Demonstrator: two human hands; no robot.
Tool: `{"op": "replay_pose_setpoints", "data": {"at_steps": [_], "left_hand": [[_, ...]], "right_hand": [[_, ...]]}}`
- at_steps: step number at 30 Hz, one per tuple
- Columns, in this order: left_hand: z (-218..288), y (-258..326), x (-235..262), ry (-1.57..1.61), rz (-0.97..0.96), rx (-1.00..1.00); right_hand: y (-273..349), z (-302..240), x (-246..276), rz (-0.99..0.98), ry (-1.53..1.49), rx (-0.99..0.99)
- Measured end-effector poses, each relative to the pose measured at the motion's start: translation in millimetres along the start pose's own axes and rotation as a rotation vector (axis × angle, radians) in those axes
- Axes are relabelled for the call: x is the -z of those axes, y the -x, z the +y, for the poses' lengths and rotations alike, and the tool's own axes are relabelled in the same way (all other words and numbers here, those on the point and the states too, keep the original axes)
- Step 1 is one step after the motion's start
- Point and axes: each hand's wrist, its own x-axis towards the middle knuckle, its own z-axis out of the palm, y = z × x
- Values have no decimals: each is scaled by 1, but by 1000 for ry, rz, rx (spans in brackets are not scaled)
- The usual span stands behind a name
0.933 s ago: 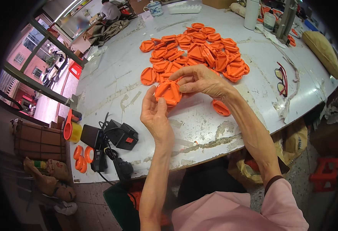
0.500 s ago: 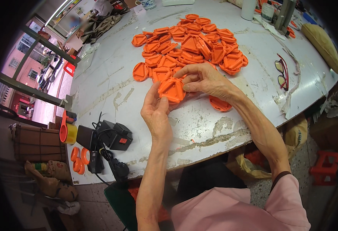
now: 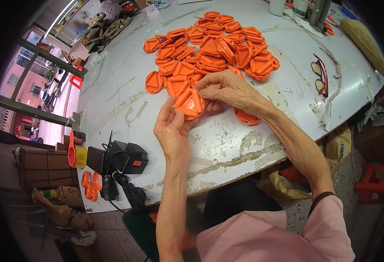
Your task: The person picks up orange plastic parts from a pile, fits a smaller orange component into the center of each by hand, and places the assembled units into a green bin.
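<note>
A: Position of the work piece?

B: One orange plastic piece, round with a raised triangular rib pattern on its face, held just above the table, at the near edge of the heap of orange pieces. Both hands on it.

A: Hand states?

B: Left hand comes up from below, fingers partly curled, thumb and fingertips closed on the lower left rim. Right hand reaches in from the right, fingers bent, pinching the upper right edge. Neither hand is a full fist; both grips are fingertip grips.

A: How will it handle, by the look of it?

B: Judging from the thin moulded walls, light and fairly stiff, with maybe slight flex at the rim. Smooth plastic, so likely a bit slippery under dry fingers. Not fragile, I'd say, though the thin ribs could be the weak spot. The rim looks like the sensible hold, opposite edges, as it is gripped now.

A: Surroundings?

B: One loose orange piece lying on the table just right of the right wrist. Red-framed glasses well off to the right. Black charger and cables near the left table edge, with an orange scoop in a yellow cup beside it.
</note>
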Motion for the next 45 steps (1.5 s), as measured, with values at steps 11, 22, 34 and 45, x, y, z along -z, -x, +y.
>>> {"op": "replay_pose_setpoints", "data": {"at_steps": [11,22,34,45], "left_hand": [[1,0,0,-26,17,-100],[-5,-1,-6,-100,66,-202],[-10,-4,-4,-38,68,-199],[-1,4,0,49,-7,-20]], "right_hand": [[2,1,3,-52,-49,48],[3,3,6,-108,-78,93],[5,-1,5,21,28,104],[4,-5,-1,7,-136,27]]}}
